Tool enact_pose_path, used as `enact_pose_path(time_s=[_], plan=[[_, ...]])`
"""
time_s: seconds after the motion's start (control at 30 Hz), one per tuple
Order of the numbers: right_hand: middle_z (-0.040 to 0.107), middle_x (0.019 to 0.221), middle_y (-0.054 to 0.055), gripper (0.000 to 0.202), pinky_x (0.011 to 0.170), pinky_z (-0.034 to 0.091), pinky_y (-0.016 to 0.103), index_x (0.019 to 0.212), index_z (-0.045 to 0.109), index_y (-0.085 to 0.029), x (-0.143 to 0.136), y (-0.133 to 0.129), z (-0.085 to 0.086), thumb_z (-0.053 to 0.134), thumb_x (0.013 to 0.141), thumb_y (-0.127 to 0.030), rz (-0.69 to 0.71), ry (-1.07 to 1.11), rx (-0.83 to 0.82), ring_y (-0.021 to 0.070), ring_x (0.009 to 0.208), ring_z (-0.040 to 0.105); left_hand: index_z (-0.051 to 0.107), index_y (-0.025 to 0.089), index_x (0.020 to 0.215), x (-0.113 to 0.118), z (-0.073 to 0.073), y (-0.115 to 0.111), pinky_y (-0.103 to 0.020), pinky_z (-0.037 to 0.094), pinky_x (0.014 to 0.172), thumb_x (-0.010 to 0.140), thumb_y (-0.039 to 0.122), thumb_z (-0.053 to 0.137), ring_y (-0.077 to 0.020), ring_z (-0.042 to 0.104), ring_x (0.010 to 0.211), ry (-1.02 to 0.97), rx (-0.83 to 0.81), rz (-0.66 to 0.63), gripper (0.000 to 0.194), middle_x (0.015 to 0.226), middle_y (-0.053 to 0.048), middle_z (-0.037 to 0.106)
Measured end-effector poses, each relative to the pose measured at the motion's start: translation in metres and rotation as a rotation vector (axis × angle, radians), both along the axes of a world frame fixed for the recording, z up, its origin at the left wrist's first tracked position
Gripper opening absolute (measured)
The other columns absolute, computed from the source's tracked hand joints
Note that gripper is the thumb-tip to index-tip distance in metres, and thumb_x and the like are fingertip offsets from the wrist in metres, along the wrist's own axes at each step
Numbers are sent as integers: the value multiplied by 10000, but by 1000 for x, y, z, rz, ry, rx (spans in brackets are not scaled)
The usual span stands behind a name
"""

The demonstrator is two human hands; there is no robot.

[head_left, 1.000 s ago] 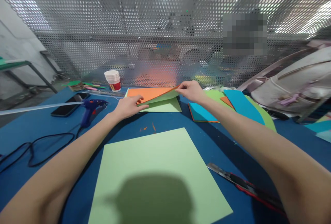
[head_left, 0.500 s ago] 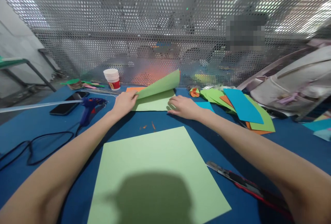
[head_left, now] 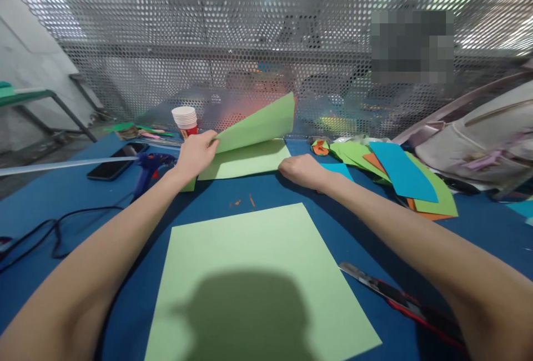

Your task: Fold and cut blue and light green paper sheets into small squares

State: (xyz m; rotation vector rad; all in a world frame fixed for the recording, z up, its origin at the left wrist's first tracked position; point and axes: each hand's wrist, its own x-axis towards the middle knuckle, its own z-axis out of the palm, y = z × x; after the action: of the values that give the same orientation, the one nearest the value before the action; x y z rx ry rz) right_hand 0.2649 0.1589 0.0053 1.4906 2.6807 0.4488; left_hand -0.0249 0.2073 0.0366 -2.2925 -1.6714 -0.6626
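A darker green sheet of paper [head_left: 262,123], with orange showing at its far edge, is raised at a slant. My left hand [head_left: 195,154] pinches its left end between thumb and fingers. Beneath it lies a pale green sheet [head_left: 254,160]. At that sheet's front right corner, my right hand [head_left: 300,170] is closed, its fingertips curled out of sight on the paper's edge. Closer to me, a large pale green sheet [head_left: 237,244] rests flat under the shadow of a head. Touching or near its right edge is a red and black utility knife [head_left: 391,292], blade out.
On the left are a blue glue gun [head_left: 146,171] with its cord, a phone [head_left: 114,162] and stacked paper cups [head_left: 184,119]. Coloured paper pieces [head_left: 406,175] and a pale bag [head_left: 483,133] are at right. A perforated metal panel [head_left: 233,66] stands behind the blue tabletop.
The raised green sheet is lifted a little higher, and my left hand has moved slightly up with it. The fingers of my right hand have curled closed at the pale sheet's corner.
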Motion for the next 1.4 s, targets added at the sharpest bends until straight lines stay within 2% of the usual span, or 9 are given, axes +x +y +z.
enact_pose_path(time_s=[0.13,0.27,0.43,0.6,0.8,1.0,1.2,1.3,1.4], plan=[[720,980,157,325,594,279,299,979,678,-100,8,7,7,370,967,-202,-122,50,135,233,843,630,672,184,1015,-1,4,-1,-286,432,745,926,295,456,-238,661,904,-15,17,-1,259,952,-76,729],[716,955,163,332,604,265,314,955,679,-94,13,3,11,374,976,-224,-139,49,199,236,839,622,653,176,1052,1,5,-5,-302,441,745,947,293,416,-257,664,930,47,-9,-17,285,983,-96,724],[705,848,138,283,634,274,315,856,694,-120,10,-15,-3,428,945,-159,-69,-6,170,201,790,589,650,189,1070,14,-5,-14,-316,457,761,944,275,400,-265,665,977,157,-95,-107,293,1052,-95,722],[701,850,159,267,600,268,317,882,689,-98,4,-22,-19,432,938,-138,-100,-40,132,207,764,599,659,216,1021,28,-17,-26,-294,461,726,920,249,423,-242,667,974,314,-238,-235,259,1080,-67,716],[703,907,169,266,591,315,307,949,676,-96,0,-25,-13,411,930,-94,-137,-78,59,226,834,644,641,217,1057,31,-17,-33,-298,473,724,916,463,494,-257,663,980,429,-343,-322,319,1108,-74,695],[700,977,198,284,619,390,307,1007,670,-93,-7,-34,-3,407,908,-55,-188,-109,-7,252,916,659,626,212,1063,30,-21,-33,-298,460,703,943,176,419,-234,665,941,523,-300,-367,243,1067,-101,682],[678,1014,224,283,713,480,341,1028,671,-72,-16,-39,1,404,936,-63,-233,-126,-60,275,979,650,641,184,1013,31,-21,-34,-312,450,707,932,85,422,-261,635,976,599,-240,-349,253,1003,-136,656],[656,1108,156,237,813,534,375,1135,630,-96,-19,-41,2,534,962,-226,-264,-135,-104,233,992,645,645,172,1011,31,-20,-36,-310,445,682,930,79,431,-269,629,971,620,-226,-335,247,1006,-146,647],[603,1232,114,383,874,545,429,1229,580,-141,-20,-42,1,621,924,-368,-291,-134,-128,223,1038,626,644,156,1028,31,-21,-37,-316,443,654,926,70,418,-276,634,945,633,-221,-315,263,1012,-152,645]])
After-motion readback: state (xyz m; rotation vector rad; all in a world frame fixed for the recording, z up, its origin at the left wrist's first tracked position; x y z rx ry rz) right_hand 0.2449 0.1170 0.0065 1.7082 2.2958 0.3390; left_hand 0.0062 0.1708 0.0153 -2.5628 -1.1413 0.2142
